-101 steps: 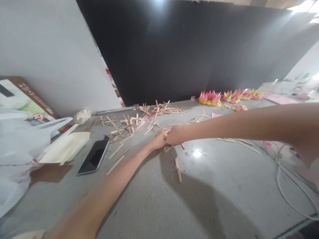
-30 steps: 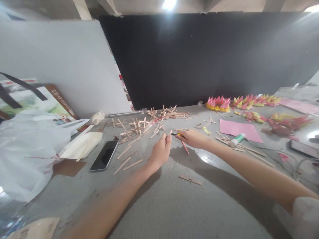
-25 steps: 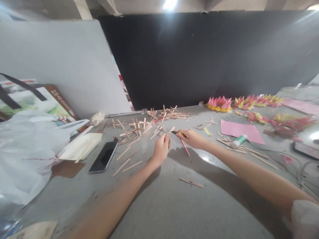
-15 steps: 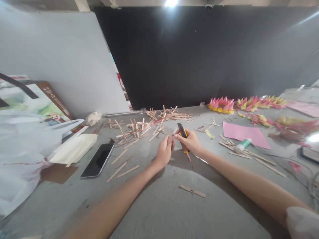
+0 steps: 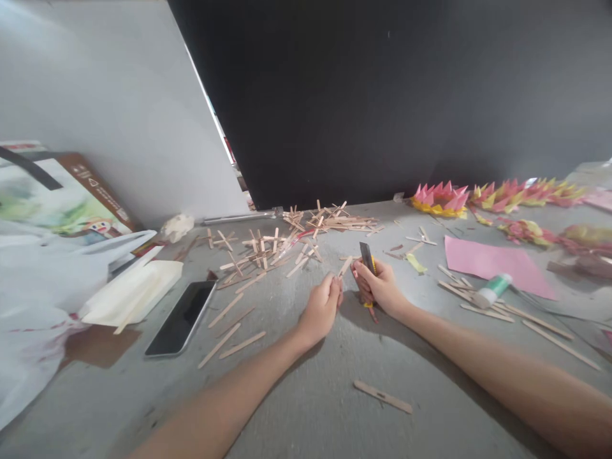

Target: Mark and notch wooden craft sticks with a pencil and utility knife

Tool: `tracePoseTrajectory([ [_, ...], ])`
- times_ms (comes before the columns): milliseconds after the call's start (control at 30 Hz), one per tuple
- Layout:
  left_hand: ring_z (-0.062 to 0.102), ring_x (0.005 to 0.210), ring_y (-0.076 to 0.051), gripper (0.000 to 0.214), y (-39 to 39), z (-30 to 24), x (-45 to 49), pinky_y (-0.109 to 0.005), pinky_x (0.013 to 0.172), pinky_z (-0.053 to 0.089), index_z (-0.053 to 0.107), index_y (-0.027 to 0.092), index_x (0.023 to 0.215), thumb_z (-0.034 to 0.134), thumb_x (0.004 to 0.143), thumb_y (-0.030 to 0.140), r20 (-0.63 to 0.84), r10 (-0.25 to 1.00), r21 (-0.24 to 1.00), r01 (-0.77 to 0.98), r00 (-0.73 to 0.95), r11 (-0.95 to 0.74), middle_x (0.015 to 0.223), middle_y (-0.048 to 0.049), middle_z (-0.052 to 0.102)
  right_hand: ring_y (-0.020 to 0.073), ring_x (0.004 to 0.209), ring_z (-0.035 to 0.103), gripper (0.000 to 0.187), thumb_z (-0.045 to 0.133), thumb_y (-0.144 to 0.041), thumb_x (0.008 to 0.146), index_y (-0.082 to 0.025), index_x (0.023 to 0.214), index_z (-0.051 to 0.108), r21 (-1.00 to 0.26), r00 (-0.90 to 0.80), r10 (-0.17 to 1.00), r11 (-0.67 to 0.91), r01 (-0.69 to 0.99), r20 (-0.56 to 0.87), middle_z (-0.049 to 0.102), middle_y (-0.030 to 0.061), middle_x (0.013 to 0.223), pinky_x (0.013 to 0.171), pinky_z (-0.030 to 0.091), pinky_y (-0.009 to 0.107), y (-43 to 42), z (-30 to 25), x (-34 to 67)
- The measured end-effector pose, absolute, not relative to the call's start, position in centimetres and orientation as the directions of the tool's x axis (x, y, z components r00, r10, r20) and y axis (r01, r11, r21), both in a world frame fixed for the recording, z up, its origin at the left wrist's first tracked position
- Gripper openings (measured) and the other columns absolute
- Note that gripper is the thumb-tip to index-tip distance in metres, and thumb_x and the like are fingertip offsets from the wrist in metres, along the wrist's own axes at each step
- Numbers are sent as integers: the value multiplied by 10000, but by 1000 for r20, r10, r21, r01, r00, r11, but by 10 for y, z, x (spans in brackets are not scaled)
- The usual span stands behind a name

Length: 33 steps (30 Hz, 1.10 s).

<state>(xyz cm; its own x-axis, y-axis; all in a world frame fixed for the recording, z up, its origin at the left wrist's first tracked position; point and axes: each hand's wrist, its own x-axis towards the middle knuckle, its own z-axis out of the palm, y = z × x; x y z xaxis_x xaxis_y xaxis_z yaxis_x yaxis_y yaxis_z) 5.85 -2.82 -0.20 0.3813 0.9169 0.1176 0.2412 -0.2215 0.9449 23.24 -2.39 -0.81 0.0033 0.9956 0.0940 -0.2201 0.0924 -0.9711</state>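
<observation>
Cutter [image 5: 367, 258] swung upright from flat a moment ago, clamped in right hand [image 5: 382, 290] at frame centre, blade just beside wooden stick [image 5: 345, 266] pinched in closed left hand [image 5: 322, 309]; no cut visible.

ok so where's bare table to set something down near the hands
Best: the table between the forearms, bare but for one stick. Thinner room between phone and left hand. Crowded: stick pile beyond the right hand, pink paper and glue stick to its right.
</observation>
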Motion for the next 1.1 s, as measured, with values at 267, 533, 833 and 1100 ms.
tracePoseTrajectory([
  [267,400,488,-125,474,-26,-6,54,-265,527,312,404,238,771,340,1057,609,93,915,945,253,392,-205,572,62,429,66,323,314,396,707,-572,894,-236,1030,548,-962,-18,996,74,-264,82,379,-142,490,328,325,188,-27,-6,232],
  [533,392,501,-127,467,-27,0,54,-268,532,295,392,232,724,383,1053,565,105,907,926,293,408,-239,550,57,426,71,309,313,396,757,-559,862,-239,940,538,-966,17,998,65,-248,63,404,-134,442,325,298,203,-25,-10,233],
  [833,373,448,-96,469,-29,0,55,-227,468,302,413,228,770,449,1020,623,46,937,993,82,347,-79,550,85,395,68,309,335,421,759,-568,864,-225,865,515,-972,-17,998,55,-230,60,411,-127,438,326,321,199,-26,-11,234],
  [1100,370,438,-92,483,-29,2,57,-219,442,280,434,225,776,472,998,653,29,941,997,51,336,-49,544,86,380,70,314,338,443,742,-608,857,-225,885,521,-976,-14,998,58,-209,63,405,-125,452,324,324,202,-28,-10,233],
])
